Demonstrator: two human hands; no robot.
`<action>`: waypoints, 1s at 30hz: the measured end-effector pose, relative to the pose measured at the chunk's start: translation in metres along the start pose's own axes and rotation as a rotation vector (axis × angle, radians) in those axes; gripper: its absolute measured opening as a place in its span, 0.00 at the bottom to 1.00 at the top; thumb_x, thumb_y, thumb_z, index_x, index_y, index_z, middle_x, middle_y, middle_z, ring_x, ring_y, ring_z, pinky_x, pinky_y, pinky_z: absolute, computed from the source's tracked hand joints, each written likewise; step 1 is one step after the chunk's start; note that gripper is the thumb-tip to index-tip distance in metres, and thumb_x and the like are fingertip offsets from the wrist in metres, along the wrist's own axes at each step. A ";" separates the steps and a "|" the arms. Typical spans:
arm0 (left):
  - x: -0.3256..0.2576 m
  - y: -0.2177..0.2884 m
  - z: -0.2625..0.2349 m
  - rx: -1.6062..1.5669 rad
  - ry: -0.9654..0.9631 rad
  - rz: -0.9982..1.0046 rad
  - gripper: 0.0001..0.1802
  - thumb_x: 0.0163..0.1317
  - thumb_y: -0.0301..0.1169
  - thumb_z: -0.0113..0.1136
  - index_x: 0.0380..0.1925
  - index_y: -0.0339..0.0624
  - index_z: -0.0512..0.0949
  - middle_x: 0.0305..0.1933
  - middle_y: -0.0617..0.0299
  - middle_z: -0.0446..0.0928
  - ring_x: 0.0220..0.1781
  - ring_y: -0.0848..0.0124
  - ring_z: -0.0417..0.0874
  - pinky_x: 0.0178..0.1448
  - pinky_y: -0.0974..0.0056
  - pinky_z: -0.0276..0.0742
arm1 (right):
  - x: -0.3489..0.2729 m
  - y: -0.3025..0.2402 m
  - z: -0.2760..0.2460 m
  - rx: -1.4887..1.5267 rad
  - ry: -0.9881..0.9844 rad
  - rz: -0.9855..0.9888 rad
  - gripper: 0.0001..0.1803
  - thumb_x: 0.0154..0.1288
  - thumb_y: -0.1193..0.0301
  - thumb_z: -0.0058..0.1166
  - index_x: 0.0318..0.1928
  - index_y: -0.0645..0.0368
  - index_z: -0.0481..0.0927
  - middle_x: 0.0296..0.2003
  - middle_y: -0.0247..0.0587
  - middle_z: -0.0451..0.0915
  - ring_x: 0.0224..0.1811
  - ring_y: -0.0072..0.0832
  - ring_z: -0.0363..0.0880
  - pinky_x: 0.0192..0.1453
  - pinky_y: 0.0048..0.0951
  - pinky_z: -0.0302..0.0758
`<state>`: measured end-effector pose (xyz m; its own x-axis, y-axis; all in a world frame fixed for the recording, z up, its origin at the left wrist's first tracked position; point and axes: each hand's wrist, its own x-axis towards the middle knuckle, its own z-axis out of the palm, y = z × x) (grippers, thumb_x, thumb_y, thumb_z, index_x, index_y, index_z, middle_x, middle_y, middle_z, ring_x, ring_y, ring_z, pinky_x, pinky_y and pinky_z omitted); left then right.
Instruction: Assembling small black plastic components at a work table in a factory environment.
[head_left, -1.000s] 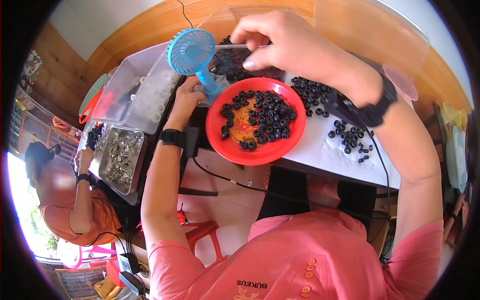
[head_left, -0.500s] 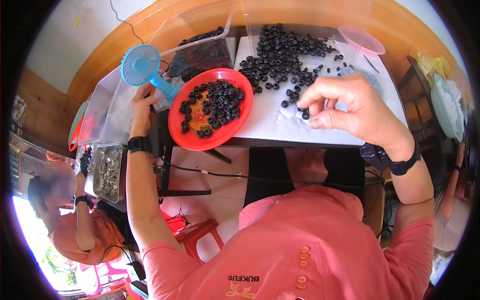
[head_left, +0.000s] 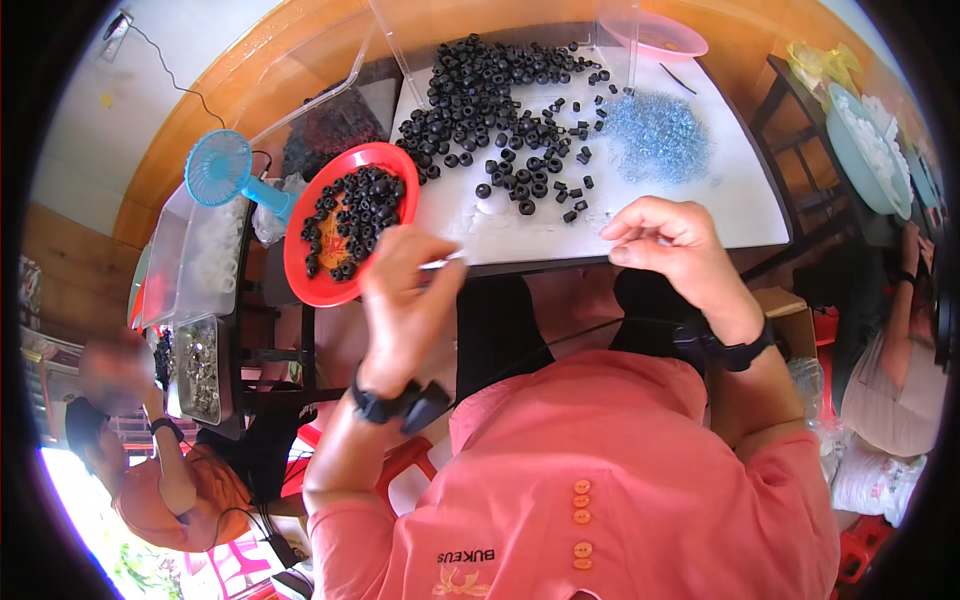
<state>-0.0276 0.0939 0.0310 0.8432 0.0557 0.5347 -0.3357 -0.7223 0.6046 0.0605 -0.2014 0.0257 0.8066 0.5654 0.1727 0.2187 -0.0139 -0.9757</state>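
Note:
My left hand [head_left: 400, 300] is in front of the red plate's right edge, its thumb and forefinger closed on a small white piece [head_left: 443, 261]. My right hand [head_left: 672, 242] hovers over the table's front part with fingers curled and thumb close to the forefinger; whatever they pinch, if anything, is too small to make out. On the red plate [head_left: 297, 268] lie many small black round parts [head_left: 375, 195] with holes. A large heap of similar black parts [head_left: 480, 85] spreads over the white tabletop [head_left: 735, 210]. Several lie loose near its front.
Tiny blue pieces [head_left: 658, 138] are heaped on the right of the table. A blue fan [head_left: 220, 168] stands left of the plate, near clear plastic bins [head_left: 205, 250]. At the back sits a pink dish [head_left: 660, 38]. Co-workers [head_left: 170, 470] sit on both sides.
My left hand has come from behind the fan to the plate's right side, now with a white piece. My right hand has drawn back; the black part under its fingers no longer shows there.

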 end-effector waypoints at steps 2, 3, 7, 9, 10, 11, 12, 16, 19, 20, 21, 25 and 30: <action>0.015 0.006 0.033 0.059 0.003 0.144 0.06 0.52 0.22 0.67 0.31 0.36 0.81 0.32 0.56 0.78 0.36 0.63 0.78 0.39 0.61 0.73 | 0.000 -0.002 0.011 -0.065 -0.006 -0.047 0.06 0.61 0.81 0.63 0.39 0.64 0.83 0.29 0.28 0.80 0.30 0.13 0.74 0.37 0.18 0.72; 0.023 0.004 0.046 0.120 0.027 0.233 0.07 0.52 0.23 0.68 0.31 0.36 0.81 0.32 0.55 0.77 0.36 0.59 0.78 0.39 0.58 0.73 | -0.001 -0.001 0.015 -0.104 -0.013 -0.047 0.06 0.61 0.81 0.63 0.39 0.64 0.83 0.28 0.27 0.79 0.29 0.13 0.74 0.36 0.18 0.72; 0.036 0.007 0.084 0.302 0.058 0.204 0.11 0.49 0.25 0.70 0.33 0.38 0.81 0.35 0.55 0.77 0.41 0.55 0.77 0.41 0.55 0.75 | -0.018 0.010 0.007 -0.084 0.047 -0.044 0.07 0.59 0.79 0.65 0.38 0.65 0.83 0.30 0.32 0.83 0.32 0.16 0.79 0.40 0.20 0.76; 0.033 0.006 0.084 0.353 0.031 0.148 0.11 0.48 0.26 0.71 0.33 0.39 0.81 0.36 0.55 0.77 0.42 0.54 0.77 0.42 0.55 0.76 | -0.019 0.011 -0.001 -0.021 0.015 -0.030 0.06 0.59 0.80 0.64 0.38 0.65 0.84 0.31 0.34 0.84 0.35 0.18 0.81 0.42 0.20 0.77; 0.031 0.007 0.084 0.305 0.038 0.134 0.11 0.49 0.26 0.71 0.33 0.39 0.81 0.35 0.55 0.77 0.42 0.55 0.77 0.42 0.55 0.76 | -0.020 0.013 -0.003 0.018 0.035 -0.033 0.06 0.59 0.80 0.64 0.38 0.65 0.84 0.31 0.34 0.84 0.35 0.18 0.81 0.42 0.20 0.77; 0.030 0.007 0.082 0.259 0.046 0.119 0.11 0.49 0.26 0.71 0.33 0.38 0.81 0.34 0.55 0.77 0.41 0.55 0.77 0.42 0.55 0.76 | -0.020 0.013 -0.004 0.058 0.054 -0.037 0.06 0.60 0.81 0.64 0.38 0.66 0.84 0.32 0.34 0.84 0.35 0.18 0.81 0.42 0.21 0.77; 0.029 0.005 0.073 0.191 0.096 0.151 0.11 0.49 0.25 0.71 0.34 0.38 0.81 0.34 0.56 0.77 0.40 0.57 0.77 0.44 0.57 0.76 | -0.019 0.013 -0.005 0.060 0.069 -0.074 0.05 0.60 0.81 0.64 0.38 0.66 0.84 0.32 0.34 0.83 0.36 0.18 0.81 0.42 0.21 0.77; 0.029 -0.009 -0.001 0.165 0.376 -0.047 0.07 0.50 0.22 0.71 0.28 0.39 0.82 0.31 0.58 0.78 0.37 0.63 0.78 0.42 0.59 0.75 | -0.015 0.020 -0.011 0.158 0.137 -0.141 0.05 0.62 0.82 0.62 0.38 0.68 0.82 0.32 0.37 0.82 0.34 0.21 0.82 0.41 0.21 0.77; 0.018 -0.069 -0.070 0.118 0.647 -0.278 0.07 0.51 0.23 0.72 0.32 0.37 0.84 0.30 0.61 0.81 0.32 0.72 0.80 0.39 0.65 0.76 | -0.011 0.028 -0.008 0.159 0.174 -0.146 0.05 0.62 0.80 0.61 0.38 0.67 0.80 0.29 0.41 0.81 0.31 0.26 0.81 0.38 0.26 0.77; 0.013 -0.097 -0.096 0.109 0.742 -0.344 0.09 0.49 0.23 0.73 0.32 0.35 0.84 0.30 0.60 0.82 0.33 0.72 0.80 0.40 0.65 0.77 | -0.010 0.028 -0.008 0.163 0.165 -0.148 0.05 0.62 0.80 0.61 0.38 0.67 0.80 0.29 0.41 0.81 0.31 0.26 0.81 0.38 0.26 0.77; 0.014 -0.115 -0.115 0.015 0.774 -0.434 0.15 0.49 0.24 0.74 0.37 0.32 0.83 0.35 0.58 0.83 0.34 0.71 0.81 0.42 0.64 0.79 | -0.009 0.028 -0.008 0.182 0.166 -0.144 0.04 0.62 0.81 0.61 0.38 0.67 0.80 0.30 0.40 0.81 0.31 0.24 0.81 0.39 0.24 0.77; 0.036 -0.145 -0.160 -0.131 0.697 -0.570 0.25 0.50 0.24 0.74 0.49 0.29 0.80 0.45 0.52 0.83 0.44 0.66 0.83 0.50 0.63 0.78 | -0.008 0.030 -0.010 0.175 0.173 -0.121 0.04 0.62 0.82 0.61 0.37 0.68 0.81 0.30 0.38 0.81 0.31 0.22 0.81 0.39 0.22 0.77; 0.051 -0.178 -0.160 -0.209 0.507 -0.441 0.26 0.51 0.23 0.73 0.52 0.29 0.79 0.48 0.52 0.83 0.52 0.66 0.81 0.58 0.64 0.75 | -0.009 0.029 -0.005 0.123 0.182 -0.102 0.04 0.62 0.82 0.61 0.37 0.67 0.80 0.30 0.37 0.80 0.31 0.22 0.80 0.39 0.22 0.77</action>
<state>0.0081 0.3356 0.0448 0.6365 0.6640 0.3924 -0.1239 -0.4141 0.9018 0.0628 -0.2107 -0.0036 0.8717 0.4008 0.2819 0.2447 0.1422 -0.9591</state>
